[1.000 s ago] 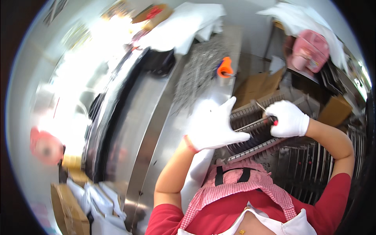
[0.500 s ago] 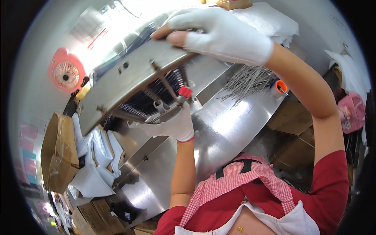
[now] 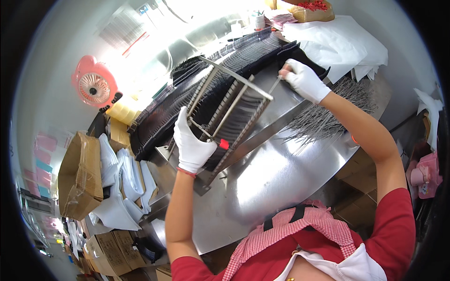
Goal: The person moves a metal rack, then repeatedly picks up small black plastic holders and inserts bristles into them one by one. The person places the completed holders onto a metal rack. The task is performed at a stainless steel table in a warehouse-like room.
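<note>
My left hand, in a white fingertip-less glove, grips the near left end of an open metal frame with notched side bars. A red tab sticks out by its thumb. Dark thin strips show between the bars, and I cannot tell which lie inside the frame. Past the frame's far right corner, my right hand is closed in a pinch on a thin metal rod that slants down to the corner. Behind the frame runs a long row of black curved strips.
A heap of thin grey wires lies on the shiny metal table at right. White sheets and a box of red pieces sit far right. At left stand a pink fan, a cardboard box and folded white sheets.
The raised metal frame has come down and turned, and its broad plate side no longer shows. My right hand has left its top and moved right, now pinching the rod.
</note>
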The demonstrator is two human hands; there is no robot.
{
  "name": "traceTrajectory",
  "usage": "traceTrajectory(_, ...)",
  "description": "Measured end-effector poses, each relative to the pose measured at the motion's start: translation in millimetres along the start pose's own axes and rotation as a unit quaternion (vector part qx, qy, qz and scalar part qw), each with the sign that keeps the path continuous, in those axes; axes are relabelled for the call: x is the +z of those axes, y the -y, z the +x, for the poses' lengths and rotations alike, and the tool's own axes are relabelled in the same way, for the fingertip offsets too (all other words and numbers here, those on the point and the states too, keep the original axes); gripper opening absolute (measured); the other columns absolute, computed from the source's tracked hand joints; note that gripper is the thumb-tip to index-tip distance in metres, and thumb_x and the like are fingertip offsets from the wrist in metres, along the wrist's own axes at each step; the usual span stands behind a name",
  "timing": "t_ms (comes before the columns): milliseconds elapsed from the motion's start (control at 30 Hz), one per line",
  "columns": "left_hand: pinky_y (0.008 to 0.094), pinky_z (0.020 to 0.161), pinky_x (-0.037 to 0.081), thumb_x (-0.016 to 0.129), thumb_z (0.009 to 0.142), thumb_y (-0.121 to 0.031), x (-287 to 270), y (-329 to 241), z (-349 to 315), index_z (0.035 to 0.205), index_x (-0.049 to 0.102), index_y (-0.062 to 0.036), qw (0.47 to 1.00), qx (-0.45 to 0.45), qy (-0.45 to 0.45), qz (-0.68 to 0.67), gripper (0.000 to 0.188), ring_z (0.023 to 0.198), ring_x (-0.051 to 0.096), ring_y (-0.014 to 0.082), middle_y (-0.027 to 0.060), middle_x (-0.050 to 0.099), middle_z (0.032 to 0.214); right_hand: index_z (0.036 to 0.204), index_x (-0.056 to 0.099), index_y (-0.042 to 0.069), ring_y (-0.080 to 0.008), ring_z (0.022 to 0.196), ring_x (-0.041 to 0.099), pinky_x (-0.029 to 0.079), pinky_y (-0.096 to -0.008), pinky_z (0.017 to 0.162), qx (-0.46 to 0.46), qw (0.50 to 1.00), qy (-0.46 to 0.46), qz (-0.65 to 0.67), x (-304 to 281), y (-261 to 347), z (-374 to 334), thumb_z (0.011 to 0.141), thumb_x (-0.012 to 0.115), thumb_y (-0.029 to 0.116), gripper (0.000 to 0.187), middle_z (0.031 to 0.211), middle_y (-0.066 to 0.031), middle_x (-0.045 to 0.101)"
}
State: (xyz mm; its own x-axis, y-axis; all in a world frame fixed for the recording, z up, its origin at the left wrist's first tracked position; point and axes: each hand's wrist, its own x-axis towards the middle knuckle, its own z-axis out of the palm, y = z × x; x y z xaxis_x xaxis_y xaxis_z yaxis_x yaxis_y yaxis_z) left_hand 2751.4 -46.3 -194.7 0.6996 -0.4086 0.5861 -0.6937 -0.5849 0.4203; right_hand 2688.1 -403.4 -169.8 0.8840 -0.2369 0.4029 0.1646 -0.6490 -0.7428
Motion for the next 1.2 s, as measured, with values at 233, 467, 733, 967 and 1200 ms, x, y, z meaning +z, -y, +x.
traceTrajectory(233, 0.0464, 0.109, 0.033, 0.075, 0.055, -0.012, -1, 5, 35, 0.144, 0.035, -0.0006, 0.985, 0.054, 0.162, 0.029, 0.098, 0.123, 0.047, 0.0397, 0.0224, 0.051, 0.128, 0.092, 0.055, 0.012, -0.0061, 0.047, 0.042, 0.032, -0.021, 0.038, 0.336, 0.841, -0.237, 0.352, -111, -197, 51, 0.103, 0.039, 0.028, 0.025, 0.064, 0.0029, 0.049)
traceTrajectory(467, 0.047, 0.11, 0.031, 0.071, 0.055, -0.008, -5, 3, 37, 0.143, 0.036, 0.0009, 0.975, 0.08, 0.205, 0.038, 0.095, 0.123, 0.046, 0.0399, 0.0229, 0.051, 0.129, 0.103, 0.059, 0.008, -0.0123, 0.05, 0.04, 0.037, -0.0294, 0.045, 0.334, 0.91, 0.191, 0.154, 94, -21, 76, 0.1, 0.052, 0.048, 0.041, 0.059, 0.0075, 0.041)
traceTrajectory(733, 0.045, 0.106, 0.037, 0.071, 0.054, -0.008, 0, 14, 47, 0.141, 0.038, 0.0004, 0.977, 0.078, 0.196, 0.021, 0.094, 0.119, 0.05, 0.0404, 0.0224, 0.053, 0.125, 0.092, 0.066, 0.014, -0.0171, 0.084, 0.06, 0.049, -0.0308, 0.069, 0.044, 0.918, -0.006, -0.395, -42, -163, 124, 0.095, 0.048, 0.022, 0.019, 0.084, -0.0027, 0.061)
traceTrajectory(967, 0.0455, 0.106, 0.035, 0.075, 0.053, -0.011, 14, 17, 58, 0.141, 0.039, -0.0036, 0.976, 0.029, 0.216, 0.019, 0.095, 0.119, 0.048, 0.0392, 0.0211, 0.053, 0.125, 0.079, 0.047, 0.011, -0.014, 0.057, 0.039, 0.035, -0.0279, 0.056, 0.124, 0.803, -0.361, 0.457, -48, -90, 53, 0.104, 0.043, 0.037, 0.037, 0.063, 0.0005, 0.04)
traceTrajectory(1200, 0.0453, 0.105, 0.037, 0.077, 0.053, -0.014, 19, 20, 59, 0.14, 0.041, -0.0046, 0.978, 0.016, 0.209, 0.021, 0.095, 0.118, 0.049, 0.0382, 0.0205, 0.053, 0.124, 0.119, 0.052, 0.006, -0.0086, 0.079, 0.055, 0.046, -0.0237, 0.073, 0.302, 0.808, 0.268, 0.429, -43, -29, -140, 0.096, 0.06, 0.022, 0.029, 0.094, -0.0011, 0.061)
